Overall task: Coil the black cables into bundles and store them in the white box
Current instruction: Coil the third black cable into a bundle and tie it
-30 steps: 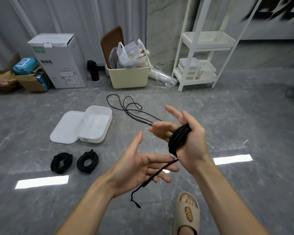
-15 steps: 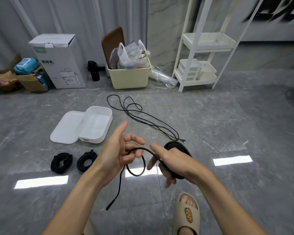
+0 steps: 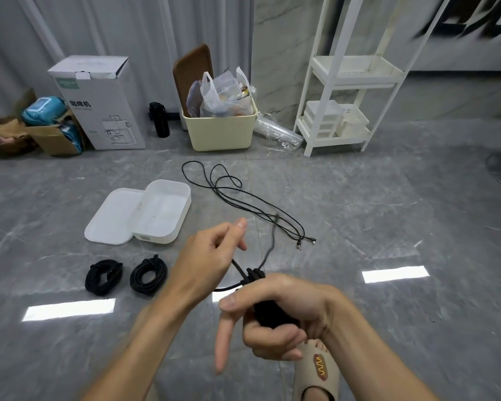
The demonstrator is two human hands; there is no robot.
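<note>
My right hand (image 3: 284, 316) grips a coiled black cable bundle (image 3: 268, 314), its index finger pointing down. My left hand (image 3: 211, 256) pinches the cable's loose end, which wraps around the top of the bundle at a knot (image 3: 253, 274); the free tail flicks upward, blurred. Two finished black bundles (image 3: 104, 276) (image 3: 148, 274) lie on the floor to the left. The open white box (image 3: 164, 211) stands behind them with its lid (image 3: 112, 217) beside it. A loose black cable (image 3: 243, 198) sprawls on the floor beyond my hands.
A cream bin (image 3: 220, 130) with bags, a cardboard appliance box (image 3: 99, 102), a black bottle (image 3: 159, 120) and a white shelf rack (image 3: 347, 82) line the far wall. My slippered foot (image 3: 315, 371) is below my right hand. Grey tiled floor all around.
The loose end, held in an open loop before, is now wound tight round the bundle's top. My left hand has risen, pulling the end; my right hand has turned and closed on the coil.
</note>
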